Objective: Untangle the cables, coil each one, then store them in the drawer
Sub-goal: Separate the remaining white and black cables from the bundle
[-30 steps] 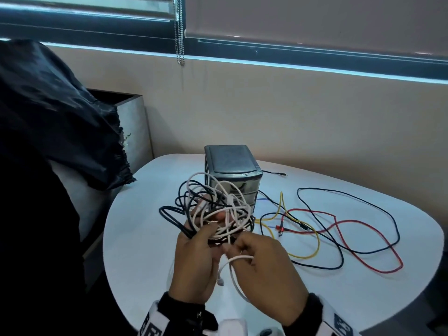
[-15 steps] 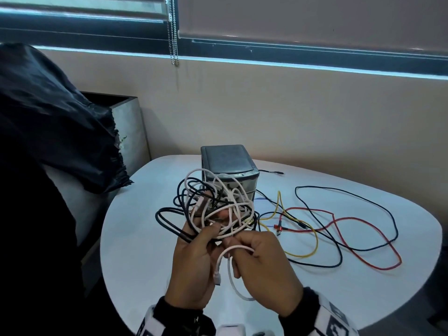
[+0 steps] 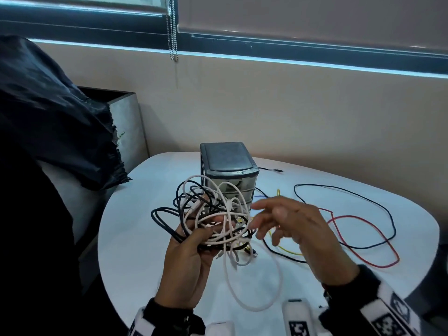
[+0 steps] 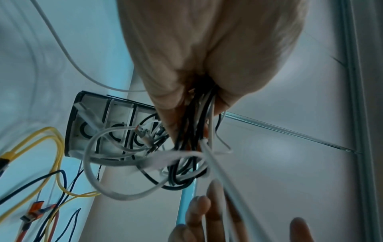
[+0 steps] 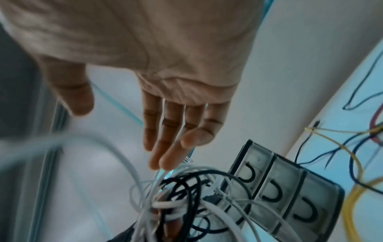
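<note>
The untangling step is on. The left hand [image 3: 186,260] has its grip squeezed round the knot of cables [image 3: 213,214], held above the worktop [image 3: 135,238]. The right hand [image 3: 298,226] hangs spread just beside it, holding nothing. Next, it probably should pull one white cable [image 3: 254,287] free. Behind the grip stands the drawer box [image 3: 228,166], drawers closed; loose wires [image 3: 363,238] lie beyond.

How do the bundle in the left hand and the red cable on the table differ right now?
The bundle is a white-and-black knot gripped in the left hand, lifted; the red cable lies loose on the table, untouched. The bundle holds several cables; the red cable is one strand. Neither is coiled.
</note>
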Motion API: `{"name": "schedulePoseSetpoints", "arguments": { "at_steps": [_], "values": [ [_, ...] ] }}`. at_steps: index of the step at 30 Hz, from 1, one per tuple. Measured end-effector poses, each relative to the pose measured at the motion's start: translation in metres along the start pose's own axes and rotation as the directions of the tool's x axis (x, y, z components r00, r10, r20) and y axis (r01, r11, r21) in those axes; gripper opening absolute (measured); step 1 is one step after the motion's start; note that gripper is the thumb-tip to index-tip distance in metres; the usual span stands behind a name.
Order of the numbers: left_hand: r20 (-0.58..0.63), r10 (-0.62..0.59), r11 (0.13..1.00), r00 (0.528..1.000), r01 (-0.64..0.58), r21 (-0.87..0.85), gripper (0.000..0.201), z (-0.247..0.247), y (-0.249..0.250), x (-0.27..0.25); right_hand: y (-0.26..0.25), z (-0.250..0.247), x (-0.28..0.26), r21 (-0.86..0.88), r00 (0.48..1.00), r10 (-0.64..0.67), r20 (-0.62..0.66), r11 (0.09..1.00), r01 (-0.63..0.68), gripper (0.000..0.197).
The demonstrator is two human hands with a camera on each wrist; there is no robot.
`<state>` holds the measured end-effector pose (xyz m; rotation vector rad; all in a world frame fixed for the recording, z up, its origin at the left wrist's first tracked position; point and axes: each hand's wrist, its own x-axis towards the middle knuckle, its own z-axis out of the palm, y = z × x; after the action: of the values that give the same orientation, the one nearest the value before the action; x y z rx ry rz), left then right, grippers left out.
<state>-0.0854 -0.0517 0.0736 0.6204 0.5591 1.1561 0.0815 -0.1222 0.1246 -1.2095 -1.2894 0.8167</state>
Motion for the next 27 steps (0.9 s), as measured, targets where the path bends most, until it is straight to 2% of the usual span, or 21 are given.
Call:
{"name": "schedulePoseSetpoints", "arguments": {
  "at_steps": [1, 3, 4, 6, 7, 8, 9, 12, 13, 17, 23, 25, 27],
  "values": [
    [0.019, 0.004, 1.0, 1.0, -0.004, 0.001, 0.036, 0.001, 0.001, 0.0, 0.0, -0.001, 0.004, -0.02, 1.0, -0.018, -0.021, 1.0, 0.017, 0.035],
    [0.065, 0.011, 1.0, 0.998, -0.011, 0.007, 0.035, 0.004, 0.003, -0.002, 0.005, 0.005, 0.013, -0.271, 0.996, -0.068, -0.055, 0.961, 0.051, 0.028],
    [0.087, 0.012, 1.0, 0.996, -0.014, 0.015, 0.035, 0.005, 0.003, -0.002, 0.01, 0.009, 0.018, -0.442, 0.994, -0.106, -0.04, 0.893, 0.077, 0.027],
    [0.097, 0.011, 1.0, 0.995, -0.014, 0.027, 0.034, 0.005, 0.001, -0.002, 0.02, 0.015, 0.026, -0.708, 0.976, -0.217, 0.017, 0.686, 0.165, 0.021],
    [0.089, 0.01, 1.0, 0.996, -0.012, 0.021, 0.034, 0.003, 0.001, -0.002, 0.022, 0.016, 0.029, -0.766, 0.962, -0.267, 0.049, 0.609, 0.208, 0.016],
    [0.078, 0.008, 1.0, 0.997, -0.009, 0.008, 0.035, 0.001, 0.002, -0.001, 0.023, 0.017, 0.03, -0.787, 0.953, -0.296, 0.069, 0.57, 0.235, 0.015],
    [0.068, 0.005, 1.0, 0.998, -0.004, -0.008, 0.035, -0.002, 0.003, -0.001, 0.024, 0.017, 0.031, -0.778, 0.953, -0.292, 0.076, 0.581, 0.24, 0.018],
    [0.067, -0.015, 1.0, 0.998, 0.016, -0.013, 0.037, -0.008, 0.006, 0.0, 0.025, 0.017, 0.031, -0.669, 0.974, -0.215, 0.074, 0.713, 0.208, 0.032],
    [0.077, -0.018, 1.0, 0.997, 0.018, -0.002, 0.037, -0.009, 0.006, 0.0, 0.025, 0.018, 0.031, -0.659, 0.974, -0.211, 0.084, 0.721, 0.214, 0.031],
    [0.105, -0.028, 0.999, 0.994, 0.025, 0.028, 0.038, -0.008, 0.002, 0.001, 0.026, 0.017, 0.033, -0.708, 0.957, -0.273, 0.096, 0.657, 0.258, 0.017],
    [0.107, -0.103, 0.994, 0.989, 0.101, 0.03, 0.036, -0.007, 0.003, -0.001, 0.026, 0.015, 0.023, -0.813, 0.948, -0.179, 0.264, 0.487, 0.318, 0.009],
    [0.116, -0.119, 0.993, 0.986, 0.118, 0.018, 0.04, -0.006, 0.004, 0.0, 0.026, 0.016, 0.02, -0.849, 0.96, -0.182, 0.215, 0.45, 0.275, 0.009],
    [0.141, -0.124, 0.992, 0.982, 0.124, 0.011, 0.049, -0.005, 0.005, 0.002, 0.025, 0.007, 0.023, -0.849, 0.972, -0.234, -0.013, 0.517, 0.113, 0.012]
  ]
}}
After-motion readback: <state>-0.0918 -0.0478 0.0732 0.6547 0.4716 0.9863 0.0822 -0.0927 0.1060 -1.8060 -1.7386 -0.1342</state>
